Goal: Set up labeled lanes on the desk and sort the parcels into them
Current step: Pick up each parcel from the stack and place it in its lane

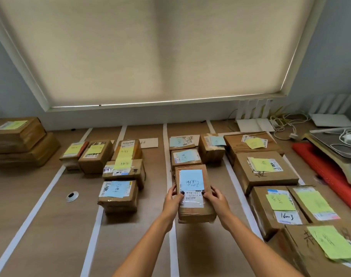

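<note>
Both my hands grip one parcel (194, 196) | left hand (172, 198) on its left edge, right hand (216, 198) on its right | parcel near end of middle lane, behind it two blue-noted parcels (185, 150)

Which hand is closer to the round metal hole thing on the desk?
Left. The left hand holds the blue-note parcel on the side facing the round metal hole; the right hand holds the parcel's far side.
</note>
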Available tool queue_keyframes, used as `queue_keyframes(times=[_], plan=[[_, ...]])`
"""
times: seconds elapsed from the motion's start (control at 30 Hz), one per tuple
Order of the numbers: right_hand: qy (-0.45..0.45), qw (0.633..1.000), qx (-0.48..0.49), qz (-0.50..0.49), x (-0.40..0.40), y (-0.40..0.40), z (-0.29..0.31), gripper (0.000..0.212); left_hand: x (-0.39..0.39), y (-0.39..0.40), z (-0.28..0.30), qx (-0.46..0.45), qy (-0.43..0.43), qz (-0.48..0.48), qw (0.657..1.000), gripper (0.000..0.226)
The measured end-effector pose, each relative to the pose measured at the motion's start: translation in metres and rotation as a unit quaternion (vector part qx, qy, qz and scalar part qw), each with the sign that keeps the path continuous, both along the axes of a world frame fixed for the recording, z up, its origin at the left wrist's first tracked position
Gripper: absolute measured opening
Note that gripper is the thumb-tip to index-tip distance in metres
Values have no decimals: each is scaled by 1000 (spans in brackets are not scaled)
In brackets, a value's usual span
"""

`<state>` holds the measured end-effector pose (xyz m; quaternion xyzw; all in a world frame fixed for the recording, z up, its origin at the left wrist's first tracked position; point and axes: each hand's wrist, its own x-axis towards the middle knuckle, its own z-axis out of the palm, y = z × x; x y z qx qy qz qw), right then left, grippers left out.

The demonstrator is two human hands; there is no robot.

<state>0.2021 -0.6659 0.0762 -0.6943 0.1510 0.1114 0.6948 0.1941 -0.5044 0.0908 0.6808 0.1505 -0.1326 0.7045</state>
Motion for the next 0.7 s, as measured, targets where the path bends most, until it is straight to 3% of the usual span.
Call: queue_keyframes(times=[0.33, 0.7], plan=[[44, 998, -13, 43, 66, 2, -63, 48, 55, -7, -52, 31, 69, 40, 996, 48], [35, 998, -38, 18, 89, 6, -74, 61, 83, -4, -66, 66, 76, 34, 994, 48]])
